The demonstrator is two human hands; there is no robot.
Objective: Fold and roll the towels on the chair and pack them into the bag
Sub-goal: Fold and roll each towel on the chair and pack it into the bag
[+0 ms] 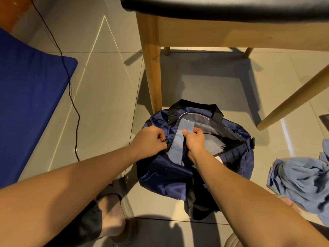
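Note:
A navy duffel bag with black handles lies on the tiled floor below the wooden chair, its zip mouth open and grey lining showing. My left hand pinches the zip pull at the bag's left end. My right hand grips a pale blue-grey flap of the bag's opening, thumb on top. A crumpled light blue towel lies at the right edge, unfolded and apart from both hands.
The chair's black padded seat spans the top, with its legs around the bag. A blue cushion and a black cable lie on the left. My sandalled foot is at the bottom.

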